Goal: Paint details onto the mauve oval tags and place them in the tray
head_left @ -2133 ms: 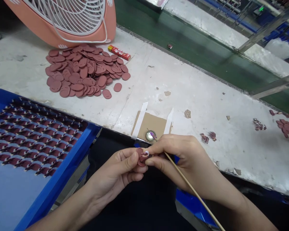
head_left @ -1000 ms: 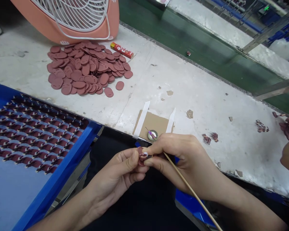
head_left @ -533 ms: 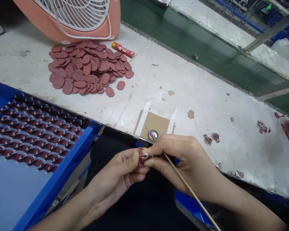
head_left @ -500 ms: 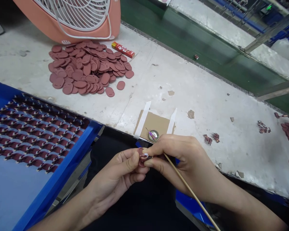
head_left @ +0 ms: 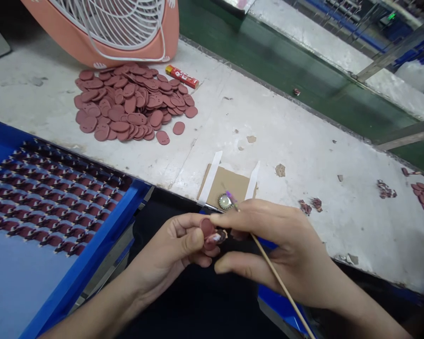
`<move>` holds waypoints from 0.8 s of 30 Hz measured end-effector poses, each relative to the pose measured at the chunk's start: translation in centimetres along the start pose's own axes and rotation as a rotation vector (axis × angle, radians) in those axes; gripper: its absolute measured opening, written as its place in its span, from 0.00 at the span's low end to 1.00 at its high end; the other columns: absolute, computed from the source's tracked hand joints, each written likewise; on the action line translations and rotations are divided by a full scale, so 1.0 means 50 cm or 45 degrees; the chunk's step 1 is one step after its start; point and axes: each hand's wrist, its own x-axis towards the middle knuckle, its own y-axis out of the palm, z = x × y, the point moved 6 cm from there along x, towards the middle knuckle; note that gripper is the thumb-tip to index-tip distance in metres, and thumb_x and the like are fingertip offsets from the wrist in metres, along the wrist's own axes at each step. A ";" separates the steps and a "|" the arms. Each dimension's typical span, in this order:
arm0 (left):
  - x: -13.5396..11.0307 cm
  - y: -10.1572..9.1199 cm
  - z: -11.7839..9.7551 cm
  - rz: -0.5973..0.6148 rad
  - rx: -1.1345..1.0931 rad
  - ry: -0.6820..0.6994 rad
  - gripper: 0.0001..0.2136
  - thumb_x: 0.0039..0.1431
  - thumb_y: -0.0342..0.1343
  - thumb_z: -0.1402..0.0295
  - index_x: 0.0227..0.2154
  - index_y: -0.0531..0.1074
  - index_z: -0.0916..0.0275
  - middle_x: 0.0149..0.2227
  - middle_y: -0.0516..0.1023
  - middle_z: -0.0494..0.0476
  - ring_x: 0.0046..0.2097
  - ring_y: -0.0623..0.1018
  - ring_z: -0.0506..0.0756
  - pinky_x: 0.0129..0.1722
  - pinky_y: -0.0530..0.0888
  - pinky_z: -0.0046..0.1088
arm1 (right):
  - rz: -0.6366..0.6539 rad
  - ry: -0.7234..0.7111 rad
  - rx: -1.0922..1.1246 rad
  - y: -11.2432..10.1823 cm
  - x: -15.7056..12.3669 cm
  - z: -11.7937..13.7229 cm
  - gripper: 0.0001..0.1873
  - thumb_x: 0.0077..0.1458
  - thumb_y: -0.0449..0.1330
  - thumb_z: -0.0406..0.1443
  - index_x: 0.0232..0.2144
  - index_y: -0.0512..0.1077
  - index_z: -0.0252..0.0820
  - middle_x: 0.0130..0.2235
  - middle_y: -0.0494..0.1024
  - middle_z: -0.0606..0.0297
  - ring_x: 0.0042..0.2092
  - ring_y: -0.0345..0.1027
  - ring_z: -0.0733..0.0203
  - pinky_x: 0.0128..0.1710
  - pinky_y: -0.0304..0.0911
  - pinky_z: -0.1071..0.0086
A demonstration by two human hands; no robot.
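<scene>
My left hand (head_left: 178, 247) pinches a dark red oval disc (head_left: 207, 228) between thumb and fingers. Against the disc lies a small painted figure (head_left: 216, 237) with white and dark parts. My right hand (head_left: 279, 240) holds a thin wooden stick (head_left: 281, 278) with a purple part near its fine tip. The right thumb and index finger are spread apart beside the figure, while the stick runs through the hand. Just beyond the fingers, a crimped metal bottle cap (head_left: 225, 201) sits on a piece of cardboard (head_left: 229, 181) taped to the table.
A heap of red oval discs (head_left: 134, 103) lies before an orange fan (head_left: 141, 54), beside a red lighter (head_left: 182, 76). At left, a blue tray (head_left: 17, 282) holds rows of small figures. More small pieces (head_left: 387, 189) lie at right; a green belt (head_left: 268, 61) runs behind.
My right thumb and index finger have let go of the figure and spread apart. The stick's tip has swung slightly up and right. My left hand keeps the disc and figure.
</scene>
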 end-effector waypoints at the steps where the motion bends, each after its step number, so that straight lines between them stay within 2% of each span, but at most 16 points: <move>1: 0.000 0.002 -0.012 0.012 0.036 0.064 0.09 0.48 0.71 0.66 0.33 0.83 0.61 0.27 0.83 0.51 0.27 0.79 0.47 0.27 0.75 0.15 | -0.060 -0.025 -0.034 -0.010 -0.006 0.003 0.21 0.57 0.69 0.37 0.51 0.72 0.37 0.37 0.77 0.64 0.38 0.71 0.65 0.39 0.69 0.73; 2: -0.001 0.004 -0.024 0.027 0.072 0.117 0.09 0.47 0.72 0.68 0.33 0.83 0.60 0.28 0.84 0.52 0.27 0.80 0.48 0.27 0.76 0.17 | -0.129 -0.046 -0.065 -0.020 -0.012 0.005 0.24 0.57 0.69 0.38 0.53 0.71 0.37 0.39 0.77 0.63 0.40 0.72 0.64 0.41 0.69 0.72; 4: -0.005 0.008 -0.045 0.065 0.145 0.185 0.11 0.45 0.72 0.71 0.34 0.84 0.57 0.29 0.86 0.54 0.27 0.82 0.51 0.26 0.78 0.21 | -0.227 -0.088 -0.101 -0.032 -0.026 0.008 0.23 0.58 0.68 0.37 0.55 0.70 0.38 0.42 0.77 0.61 0.42 0.72 0.63 0.42 0.70 0.71; 7: -0.014 0.009 -0.073 0.056 0.322 0.284 0.12 0.44 0.72 0.75 0.33 0.85 0.55 0.30 0.86 0.55 0.27 0.83 0.55 0.26 0.80 0.27 | -0.225 -0.189 -0.084 -0.023 -0.040 0.013 0.20 0.60 0.65 0.30 0.54 0.71 0.38 0.41 0.77 0.60 0.41 0.72 0.62 0.41 0.71 0.71; 11: -0.023 0.008 -0.104 0.004 0.582 0.488 0.15 0.42 0.72 0.79 0.33 0.85 0.53 0.29 0.85 0.55 0.28 0.83 0.55 0.27 0.79 0.25 | -0.203 -0.229 -0.081 0.001 -0.044 0.010 0.20 0.60 0.63 0.26 0.54 0.70 0.37 0.40 0.76 0.60 0.40 0.71 0.63 0.37 0.72 0.71; 16: -0.028 0.006 -0.113 0.024 0.637 0.541 0.16 0.43 0.71 0.78 0.34 0.85 0.49 0.29 0.85 0.55 0.27 0.83 0.55 0.26 0.79 0.26 | -0.194 -0.249 -0.147 0.011 -0.039 0.012 0.17 0.58 0.64 0.25 0.51 0.73 0.33 0.41 0.76 0.58 0.41 0.72 0.62 0.38 0.73 0.70; 19: -0.033 0.008 -0.116 0.026 0.672 0.550 0.17 0.42 0.72 0.79 0.34 0.85 0.48 0.29 0.85 0.55 0.26 0.82 0.54 0.26 0.79 0.24 | -0.213 -0.267 -0.223 0.010 -0.035 0.022 0.14 0.59 0.64 0.26 0.48 0.75 0.34 0.42 0.77 0.58 0.42 0.73 0.63 0.39 0.73 0.73; 24: -0.035 0.010 -0.120 0.007 0.722 0.567 0.15 0.41 0.73 0.76 0.33 0.85 0.53 0.26 0.84 0.55 0.25 0.81 0.53 0.26 0.77 0.22 | -0.233 -0.274 -0.279 0.014 -0.030 0.033 0.14 0.60 0.62 0.26 0.48 0.75 0.37 0.42 0.79 0.59 0.42 0.75 0.63 0.38 0.75 0.74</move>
